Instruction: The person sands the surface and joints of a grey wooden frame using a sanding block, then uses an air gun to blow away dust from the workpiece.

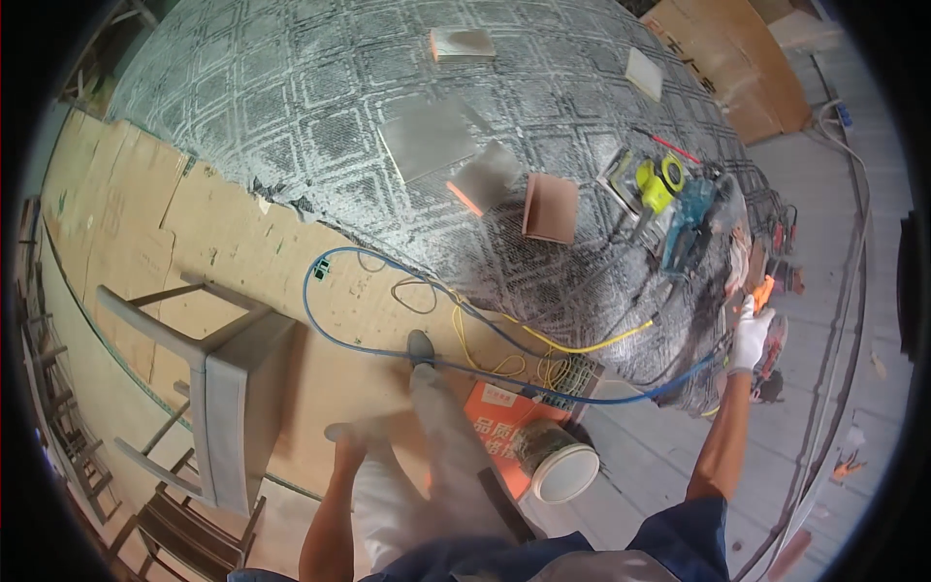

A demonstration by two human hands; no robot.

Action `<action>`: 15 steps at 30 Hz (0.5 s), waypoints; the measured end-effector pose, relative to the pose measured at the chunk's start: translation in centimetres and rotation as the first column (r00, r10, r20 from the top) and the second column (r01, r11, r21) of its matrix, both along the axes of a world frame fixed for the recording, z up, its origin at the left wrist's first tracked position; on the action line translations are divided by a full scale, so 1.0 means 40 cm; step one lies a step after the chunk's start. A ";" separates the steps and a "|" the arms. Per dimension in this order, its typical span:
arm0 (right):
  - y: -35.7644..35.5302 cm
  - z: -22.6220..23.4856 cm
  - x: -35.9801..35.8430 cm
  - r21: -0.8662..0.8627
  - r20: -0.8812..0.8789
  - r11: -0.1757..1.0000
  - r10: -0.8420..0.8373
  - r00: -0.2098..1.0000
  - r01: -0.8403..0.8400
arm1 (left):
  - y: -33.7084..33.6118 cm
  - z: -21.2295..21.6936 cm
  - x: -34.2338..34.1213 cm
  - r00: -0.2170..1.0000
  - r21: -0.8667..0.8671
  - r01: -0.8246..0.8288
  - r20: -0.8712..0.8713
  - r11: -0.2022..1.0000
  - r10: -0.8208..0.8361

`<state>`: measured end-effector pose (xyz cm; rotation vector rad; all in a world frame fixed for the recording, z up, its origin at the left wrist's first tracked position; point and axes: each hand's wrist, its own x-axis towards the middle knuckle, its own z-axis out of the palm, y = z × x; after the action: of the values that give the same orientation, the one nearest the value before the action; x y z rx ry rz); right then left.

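Observation:
My right hand [751,335], in a white glove, reaches out to the far right, at the edge of a patterned covering. Its fingers close on a small orange object [762,290] whose kind I cannot make out. Just beyond lie a teal power tool [690,218] and a lime-green power tool [658,184], with a crumpled cloth [738,257] near them. Beside my legs hangs my left hand [361,441]; blur hides its fingers, and nothing shows in it.
Sanding-block-like pieces, one brown [551,208], lie on the patterned covering [330,116]. A blue hose [504,385] loops past my feet, with a yellow cord [601,341]. A bucket [565,472] stands by an orange-red box [495,427]. A grey chair [228,417] is left.

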<state>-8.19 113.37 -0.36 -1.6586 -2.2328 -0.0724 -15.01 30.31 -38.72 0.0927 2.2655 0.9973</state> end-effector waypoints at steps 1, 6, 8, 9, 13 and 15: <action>0.013 -0.012 -0.078 0.237 0.103 0.971 0.017 0.995 -0.042 | 0.003 -0.002 0.012 0.998 -0.008 0.030 -0.061 1.000 -0.031; -0.622 -0.029 -0.707 -0.071 -0.258 0.538 0.803 0.537 -0.840 | 0.056 0.144 0.050 0.945 -0.054 -0.198 0.256 0.979 0.205; -0.766 -0.100 -0.906 -0.165 -0.093 0.328 0.934 0.346 -0.930 | 0.064 0.166 0.057 0.901 -0.083 -0.304 0.300 0.949 0.314; -0.837 -0.140 -0.996 -0.261 -0.078 0.267 0.952 0.296 -0.928 | 0.037 0.156 0.082 0.938 -0.103 -0.258 0.210 0.961 0.275; -0.821 -0.263 -1.156 -0.348 0.261 0.328 0.934 0.245 -0.878 | 0.074 0.293 -0.045 0.866 -0.107 -0.449 0.193 0.887 0.462; -0.764 -0.301 -1.177 -0.337 0.059 0.169 0.986 0.159 -0.926 | 0.000 0.338 -0.062 0.702 -0.086 -0.688 0.171 0.720 0.691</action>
<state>-55.27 82.81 -12.41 0.1372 -3.1608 0.3307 -17.49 30.31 -25.18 -0.9018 2.1391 1.2840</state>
